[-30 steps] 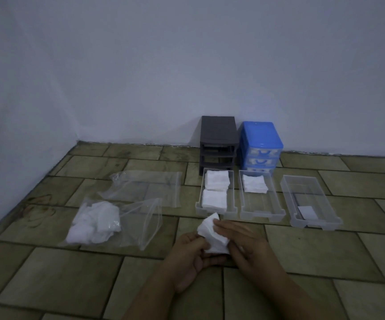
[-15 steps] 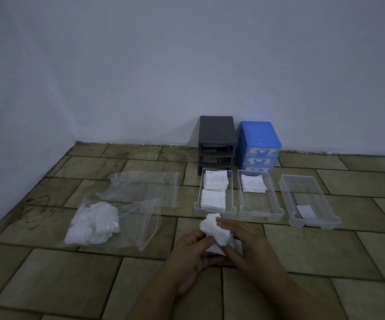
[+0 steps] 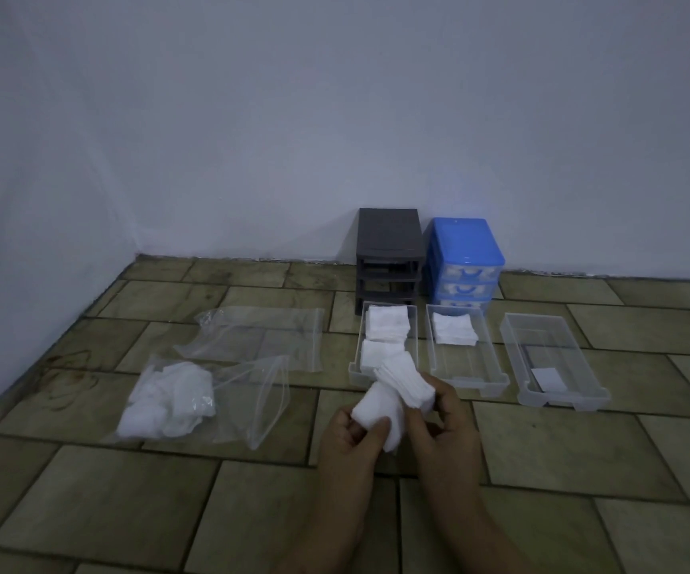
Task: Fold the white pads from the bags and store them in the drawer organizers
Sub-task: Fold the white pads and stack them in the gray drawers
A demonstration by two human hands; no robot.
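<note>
Both hands hold a white pad (image 3: 393, 401) just above the tiled floor, in front of the drawers. My left hand (image 3: 349, 447) grips its lower left part. My right hand (image 3: 444, 428) pinches its upper right end, which fans out in layers. A clear bag (image 3: 252, 399) with several loose white pads (image 3: 169, 397) lies to the left. Behind the hands, the left clear drawer (image 3: 384, 343) holds two stacks of folded pads. One stack lies in the middle drawer (image 3: 465, 352). In the right drawer (image 3: 554, 362) there is only a small white label.
An empty clear bag (image 3: 260, 333) lies behind the filled one. A dark grey organizer frame (image 3: 388, 258) and a blue organizer (image 3: 463, 263) stand against the white wall. A second wall closes the left side. Bare tiles lie in the foreground.
The pad has been reshaped between my hands: its upper right end now fans out under my right fingers, and both hands have risen slightly toward the left drawer.
</note>
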